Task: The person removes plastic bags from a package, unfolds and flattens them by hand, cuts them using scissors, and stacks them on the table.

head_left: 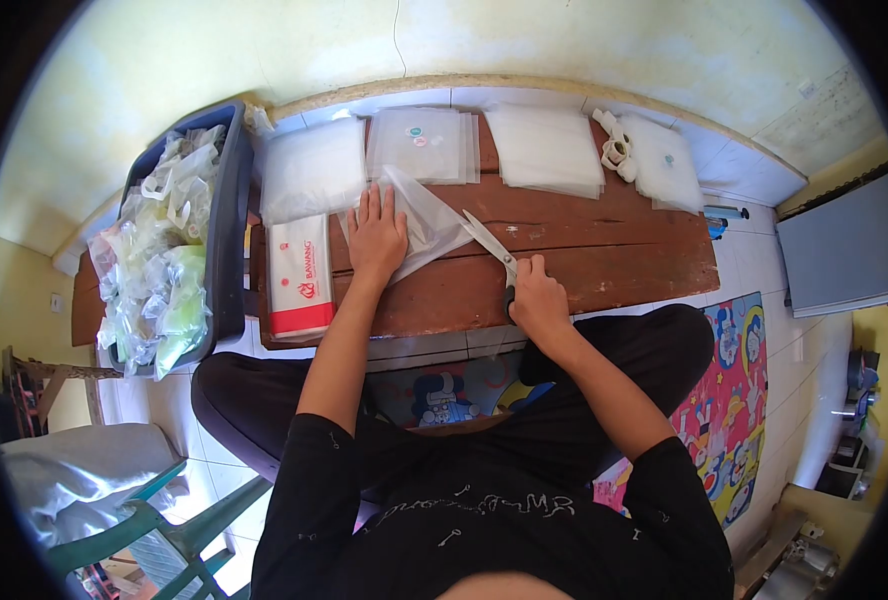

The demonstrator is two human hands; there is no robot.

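Observation:
My left hand (378, 236) lies flat, fingers stretched out, on a clear plastic bag (426, 222) on the low brown wooden table (584, 262). One corner of the bag is folded up. My right hand (541, 300) is wrapped round the dark handles of a pair of scissors (490, 240). Their blades are slightly parted and point toward the bag's right edge. Left of my left hand lies a pack of red and white printed plastic bags (302, 275). Stacks of clear plastic bags (314, 170) line the table's far side.
A dark bin (226, 220) full of crumpled plastic stands at the left. A white rolled item (616, 150) lies between two bag stacks at the back right. A green chair (204, 530) is at the lower left, and a colourful mat (734, 400) at the right.

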